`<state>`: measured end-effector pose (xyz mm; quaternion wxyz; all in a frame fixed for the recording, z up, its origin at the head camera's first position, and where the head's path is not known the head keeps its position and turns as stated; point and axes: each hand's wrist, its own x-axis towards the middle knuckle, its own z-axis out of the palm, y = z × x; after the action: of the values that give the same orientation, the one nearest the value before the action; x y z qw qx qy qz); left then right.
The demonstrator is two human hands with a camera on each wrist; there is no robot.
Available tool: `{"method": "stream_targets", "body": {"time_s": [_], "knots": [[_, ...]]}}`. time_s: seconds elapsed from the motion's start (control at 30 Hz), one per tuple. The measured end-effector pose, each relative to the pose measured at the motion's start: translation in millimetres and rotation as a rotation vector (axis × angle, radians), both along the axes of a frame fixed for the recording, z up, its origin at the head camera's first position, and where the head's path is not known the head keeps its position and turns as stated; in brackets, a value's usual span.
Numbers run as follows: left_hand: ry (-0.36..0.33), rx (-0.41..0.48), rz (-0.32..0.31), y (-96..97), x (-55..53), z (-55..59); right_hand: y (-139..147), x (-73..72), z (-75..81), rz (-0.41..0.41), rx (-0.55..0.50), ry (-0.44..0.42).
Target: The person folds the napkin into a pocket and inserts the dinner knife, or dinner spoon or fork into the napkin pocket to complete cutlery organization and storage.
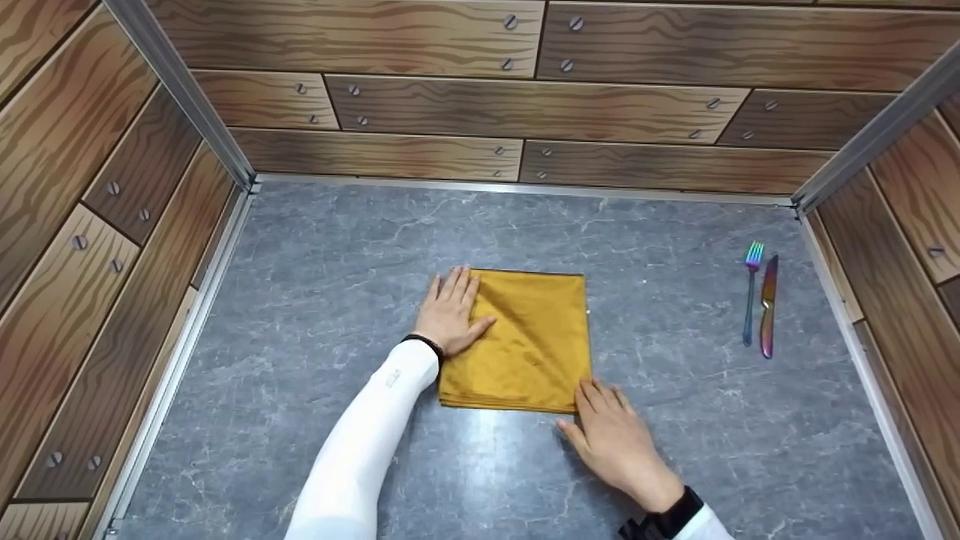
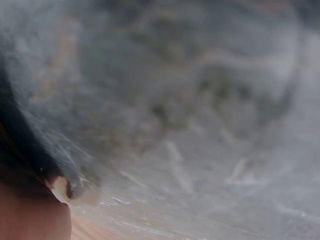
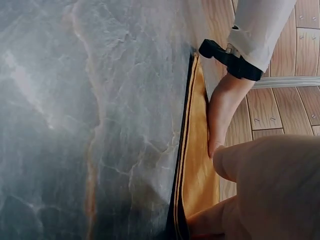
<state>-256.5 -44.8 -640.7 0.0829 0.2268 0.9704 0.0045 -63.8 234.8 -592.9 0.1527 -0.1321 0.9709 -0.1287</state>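
A mustard-yellow cloth (image 1: 532, 337), folded into a layered square, lies flat on the grey marbled table. My left hand (image 1: 450, 311) rests on its left side, fingers straight and pointing away, thumb out over the fabric. At the near right corner my right hand (image 1: 615, 435) touches the cloth with extended fingertips, the thumb just off the near edge. Stacked layers with a dark underside show along the cloth's edge (image 3: 187, 150) in the right wrist view, where the left hand (image 3: 225, 107) lies beyond. The left wrist view is blurred, mostly grey surface with a bit of skin.
To the right lie a rainbow-coloured fork (image 1: 751, 292) and a matching knife (image 1: 769, 307), side by side. Wood-patterned walls (image 1: 435, 109) enclose the table (image 1: 337, 247) at the back, left and right, with metal rails along the edges.
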Motion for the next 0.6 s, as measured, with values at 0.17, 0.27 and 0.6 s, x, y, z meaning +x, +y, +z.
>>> {"method": "stream_targets", "body": {"time_s": [0.17,0.27,0.6], "knots": [[0.017,-0.024,0.016,-2.1,-2.2,4.6,-1,-2.8,2.0,-0.005,0.014,0.038],[0.034,-0.032,0.03,-2.3,0.2,9.2,0,-6.8,2.4,-0.011,0.009,0.07],[0.126,-0.036,0.077,-7.6,26.8,25.3,12,-35.2,-6.1,-0.048,0.022,0.26]]}}
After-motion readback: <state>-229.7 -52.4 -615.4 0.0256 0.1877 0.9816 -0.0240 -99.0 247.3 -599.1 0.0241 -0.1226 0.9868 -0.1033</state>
